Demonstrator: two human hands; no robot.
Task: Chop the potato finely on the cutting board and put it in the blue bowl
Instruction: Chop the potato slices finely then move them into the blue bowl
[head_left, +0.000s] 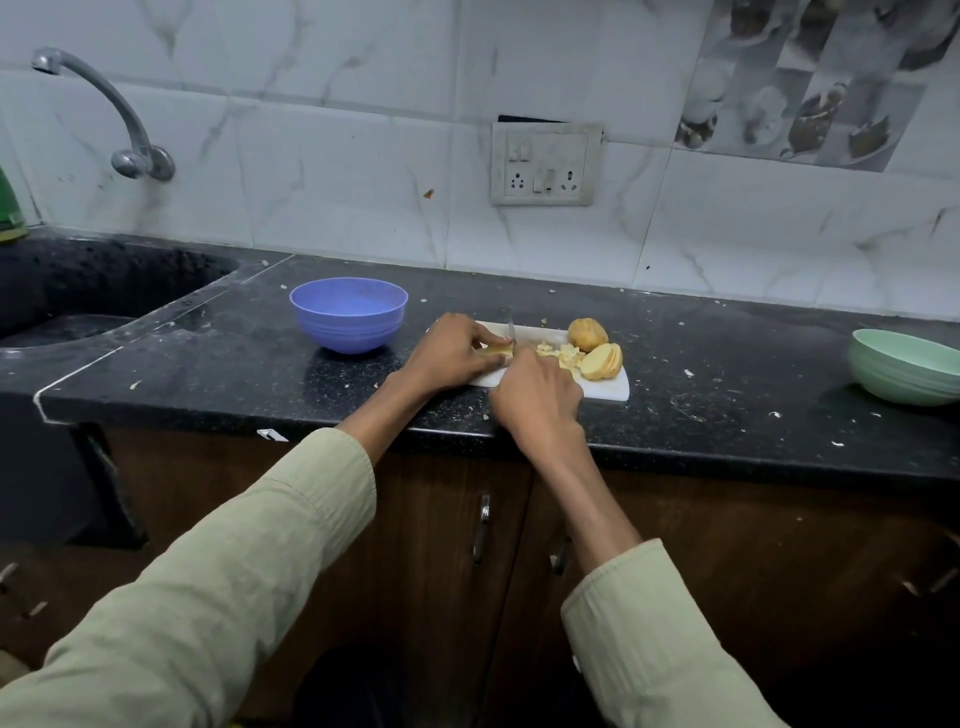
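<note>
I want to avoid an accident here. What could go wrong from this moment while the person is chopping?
1. The left hand pinches a small potato piece right beside the knife, so the fingertips could get cut.
2. The cutting board lies near the counter's front edge and might slip off.
3. Chopped bits may scatter before reaching the blue bowl.

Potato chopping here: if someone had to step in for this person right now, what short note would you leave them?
Left hand: pins a potato piece to the white cutting board.
Right hand: grips the knife, blade at that piece.
On the board: a small heap of chopped bits, a stack of slices, and an uncut potato chunk.
Blue bowl: left of the board, looks empty.
Done: some chopping.
Left: chop the held piece, slices and chunk finely, then move everything into the blue bowl.
</note>
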